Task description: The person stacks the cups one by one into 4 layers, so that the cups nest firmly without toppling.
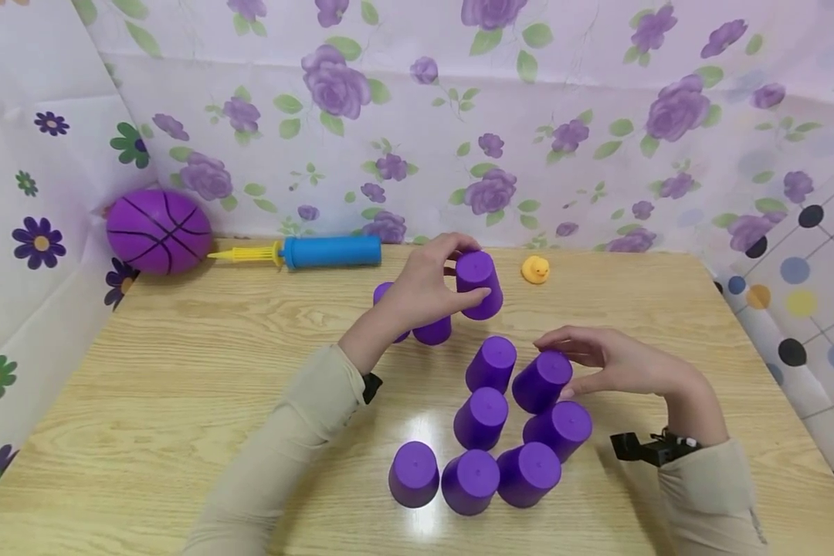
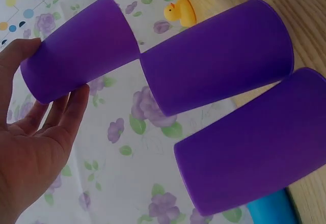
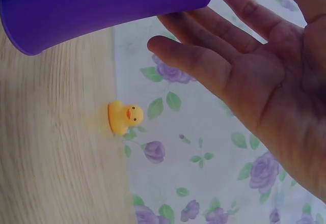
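My left hand (image 1: 427, 282) grips an upside-down purple cup (image 1: 478, 286), thumb on the near side and fingers behind. In the left wrist view this cup (image 2: 81, 51) is raised, its rim by the top corner of a standing purple cup (image 2: 219, 56); another cup (image 2: 254, 142) stands beside that one. My right hand (image 1: 622, 361) is spread beside another upside-down purple cup (image 1: 542, 381). In the right wrist view the thumb stands apart from the cup (image 3: 107, 10) and the other fingers are partly behind its end; contact is unclear.
Several more upturned purple cups, among them a front-left one (image 1: 414, 473), stand on the wooden table (image 1: 181, 401). Along the back lie a purple ball (image 1: 158, 232), a blue pump (image 1: 332, 252) with a yellow nozzle, and a yellow rubber duck (image 1: 535, 270). Flowered sheeting (image 1: 417, 131) hangs behind.
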The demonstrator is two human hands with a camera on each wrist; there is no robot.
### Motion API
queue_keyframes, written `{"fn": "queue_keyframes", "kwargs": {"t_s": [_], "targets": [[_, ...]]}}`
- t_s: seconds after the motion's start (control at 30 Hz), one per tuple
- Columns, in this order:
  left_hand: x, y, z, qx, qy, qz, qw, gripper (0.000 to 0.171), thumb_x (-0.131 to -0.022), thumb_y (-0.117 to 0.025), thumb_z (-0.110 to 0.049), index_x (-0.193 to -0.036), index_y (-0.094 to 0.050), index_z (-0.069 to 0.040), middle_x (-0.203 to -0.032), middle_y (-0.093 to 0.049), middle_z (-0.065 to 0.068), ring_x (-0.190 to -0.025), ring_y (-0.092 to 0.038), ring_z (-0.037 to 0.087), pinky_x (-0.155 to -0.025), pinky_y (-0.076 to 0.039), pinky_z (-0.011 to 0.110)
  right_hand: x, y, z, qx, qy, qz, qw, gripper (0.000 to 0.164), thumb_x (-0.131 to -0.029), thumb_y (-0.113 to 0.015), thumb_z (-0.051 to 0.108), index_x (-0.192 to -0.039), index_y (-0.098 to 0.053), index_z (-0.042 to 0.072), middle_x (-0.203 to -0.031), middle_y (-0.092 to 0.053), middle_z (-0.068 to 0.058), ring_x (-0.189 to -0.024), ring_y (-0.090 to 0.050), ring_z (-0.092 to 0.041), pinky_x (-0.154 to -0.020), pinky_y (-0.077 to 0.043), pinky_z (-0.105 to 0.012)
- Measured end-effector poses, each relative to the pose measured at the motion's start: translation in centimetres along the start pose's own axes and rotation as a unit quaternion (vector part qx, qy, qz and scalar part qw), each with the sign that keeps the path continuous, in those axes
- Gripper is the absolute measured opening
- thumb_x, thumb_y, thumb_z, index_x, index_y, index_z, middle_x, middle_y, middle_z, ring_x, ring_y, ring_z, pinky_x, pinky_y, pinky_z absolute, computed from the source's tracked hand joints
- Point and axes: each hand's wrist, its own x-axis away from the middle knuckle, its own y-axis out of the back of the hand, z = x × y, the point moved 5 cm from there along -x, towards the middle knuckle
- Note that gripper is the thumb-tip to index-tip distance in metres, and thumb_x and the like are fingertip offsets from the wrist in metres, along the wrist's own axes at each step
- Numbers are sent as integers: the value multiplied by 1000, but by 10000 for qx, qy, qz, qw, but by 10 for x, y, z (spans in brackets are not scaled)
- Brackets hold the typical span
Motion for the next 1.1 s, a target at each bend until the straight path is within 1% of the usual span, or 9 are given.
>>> {"fn": "queue_keyframes", "kwargs": {"t_s": [0.17,0.33,0.5,0.73,0.87,0.93,1.1], "targets": [[-8,-11,-1,-253,-85,235,9994,50,-71,-82,-22,-110,-55,-7,-103,-58,2,-95,-57,13,-85,-49,21,2,0,-1,47,77,79,9999,56,-83,-70,10,-134,-46,11,-134,-50,-9,-124,-48,-16,-104,-37,-21],[-16,-22,3,-559,-58,507,9971,51,-69,-83,-26,-108,-57,-8,-101,-58,1,-95,-55,12,-87,-47,24,1,-1,-4,214,-104,56,9997,55,-83,-71,15,-133,-47,14,-134,-51,-6,-122,-49,-13,-103,-38,-20],[-20,-30,10,-645,221,721,9951,53,-68,-84,-30,-108,-57,-8,-103,-60,1,-98,-55,14,-89,-45,24,-1,-1,-5,329,-273,1,9991,53,-83,-71,19,-131,-49,15,-131,-52,-4,-119,-52,-13,-102,-40,-23],[-22,-39,21,-682,605,1088,9899,53,-72,-82,-28,-113,-55,-8,-111,-58,3,-104,-54,16,-89,-46,26,-1,-2,-7,526,-292,20,9982,52,-83,-71,22,-131,-50,16,-132,-52,-3,-117,-53,-13,-101,-41,-24],[-21,-41,26,-746,681,1229,9873,51,-73,-81,-25,-113,-54,-7,-111,-58,4,-104,-54,17,-88,-47,27,-4,-3,-8,718,-347,-14,9968,51,-83,-71,25,-129,-51,19,-131,-53,-5,-116,-53,-12,-99,-43,-24],[-20,-42,28,-854,706,1306,9852,51,-73,-81,-25,-113,-55,-6,-111,-59,5,-103,-54,17,-89,-47,27,-5,-2,-8,762,-385,-23,9963,51,-82,-72,26,-128,-52,19,-131,-53,-7,-115,-54,-12,-99,-44,-25],[-19,-47,33,-1074,826,1569,9783,51,-73,-81,-26,-112,-55,-5,-110,-59,7,-101,-55,18,-90,-47,28,-5,-3,-8,845,-401,6,9956,52,-82,-72,26,-128,-51,19,-129,-54,-1,-115,-54,-12,-99,-44,-25]]}}
